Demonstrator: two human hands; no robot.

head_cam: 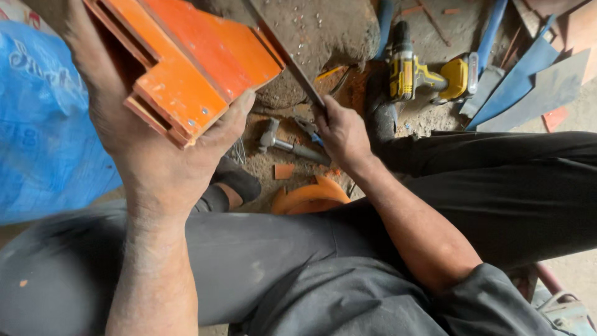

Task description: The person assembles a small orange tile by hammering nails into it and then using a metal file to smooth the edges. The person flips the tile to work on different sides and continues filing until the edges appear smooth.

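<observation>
Orange board piece [193, 59]: raised at upper left, clamped in the left hand [140, 134], thumb over its lower edge. Metal blade [292, 59]: long, dark, slanting against the piece's right side, gripped at its lower end by the right hand [342, 134]. Hands apart. Hammer [283, 144] on the dirt floor [323, 25] between them; yellow drill [429, 74] beyond; blue sack [43, 118] left.
</observation>
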